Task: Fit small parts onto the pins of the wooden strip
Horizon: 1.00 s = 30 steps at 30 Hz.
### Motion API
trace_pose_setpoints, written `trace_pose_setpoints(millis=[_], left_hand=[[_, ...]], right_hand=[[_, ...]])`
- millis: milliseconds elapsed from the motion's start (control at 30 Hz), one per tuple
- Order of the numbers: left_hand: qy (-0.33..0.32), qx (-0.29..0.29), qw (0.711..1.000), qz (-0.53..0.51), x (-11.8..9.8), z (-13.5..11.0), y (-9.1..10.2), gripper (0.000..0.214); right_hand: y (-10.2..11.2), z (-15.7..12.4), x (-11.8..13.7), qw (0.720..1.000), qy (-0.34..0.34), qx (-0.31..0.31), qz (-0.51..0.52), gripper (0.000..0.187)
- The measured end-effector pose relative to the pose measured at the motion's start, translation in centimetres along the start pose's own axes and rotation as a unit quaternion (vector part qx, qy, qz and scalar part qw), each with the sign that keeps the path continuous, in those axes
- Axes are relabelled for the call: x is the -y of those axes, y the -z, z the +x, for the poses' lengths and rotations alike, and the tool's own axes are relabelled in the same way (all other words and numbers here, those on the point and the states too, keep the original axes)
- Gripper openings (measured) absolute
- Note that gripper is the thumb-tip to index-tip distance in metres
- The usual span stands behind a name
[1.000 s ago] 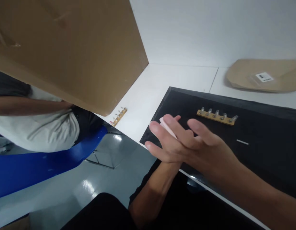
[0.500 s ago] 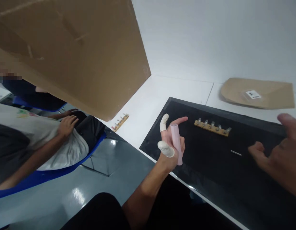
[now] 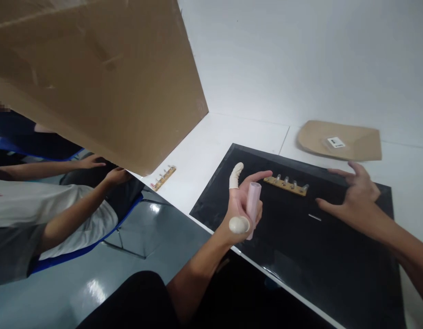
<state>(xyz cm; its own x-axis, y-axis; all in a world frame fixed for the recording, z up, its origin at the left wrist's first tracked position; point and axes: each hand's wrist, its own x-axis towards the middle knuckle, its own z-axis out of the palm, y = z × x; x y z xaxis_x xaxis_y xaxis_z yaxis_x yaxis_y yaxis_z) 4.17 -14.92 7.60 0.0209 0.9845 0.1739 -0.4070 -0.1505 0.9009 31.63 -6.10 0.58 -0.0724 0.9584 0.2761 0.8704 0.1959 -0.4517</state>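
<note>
My left hand (image 3: 244,205) is closed around a pale pink tube (image 3: 253,203), held roughly upright above the near edge of the black mat (image 3: 283,246). White finger cots cover two of its digits, which stick out, and another finger points forward. Beyond the fingertip lies a wooden strip (image 3: 287,186) with several small clear pieces and metal fittings along it. My right hand (image 3: 355,196) hovers over the mat's right side, fingers apart and nothing in them. Between the hands, a thin metal pin (image 3: 314,217) rests on the mat.
A large cardboard sheet (image 3: 129,82) stands on the left of the white table (image 3: 198,151). Near its lower corner lies another fitted wooden strip (image 3: 165,177). A brown paper envelope (image 3: 362,141) with a label lies at the back. At left, a person (image 3: 60,219) sits on a blue chair.
My right hand has come in from the right edge, over the mat. My left hand keeps the pink tube, its cot-covered thumb now turned toward me. The view has shifted slightly right.
</note>
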Motion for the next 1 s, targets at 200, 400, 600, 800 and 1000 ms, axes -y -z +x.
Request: trace_pose_setpoints(millis=[200,400,600,800,1000], left_hand=[[0.025,0.016,0.999,-0.039,0.4,-1.1,-0.2,0.103],[0.061,0.045,0.995,-0.069,0.7,-2.2,0.7,0.091],[0.092,0.077,0.990,-0.079,1.0,-3.1,1.6,0.102],[0.060,0.081,0.989,-0.108,0.8,-3.4,1.5,0.097],[0.066,0.088,0.988,-0.109,0.7,-3.9,1.5,0.099]], right_hand=[[-1.6,0.9,0.8,0.999,0.019,0.021,0.024,0.115],[-3.3,1.3,0.8,0.998,0.044,0.044,0.022,0.108],[-3.5,1.7,1.3,0.997,0.043,0.050,0.034,0.109],[-3.2,1.8,1.5,0.996,0.037,0.064,0.043,0.108],[-3.6,1.5,1.7,0.996,0.038,0.065,0.056,0.106]])
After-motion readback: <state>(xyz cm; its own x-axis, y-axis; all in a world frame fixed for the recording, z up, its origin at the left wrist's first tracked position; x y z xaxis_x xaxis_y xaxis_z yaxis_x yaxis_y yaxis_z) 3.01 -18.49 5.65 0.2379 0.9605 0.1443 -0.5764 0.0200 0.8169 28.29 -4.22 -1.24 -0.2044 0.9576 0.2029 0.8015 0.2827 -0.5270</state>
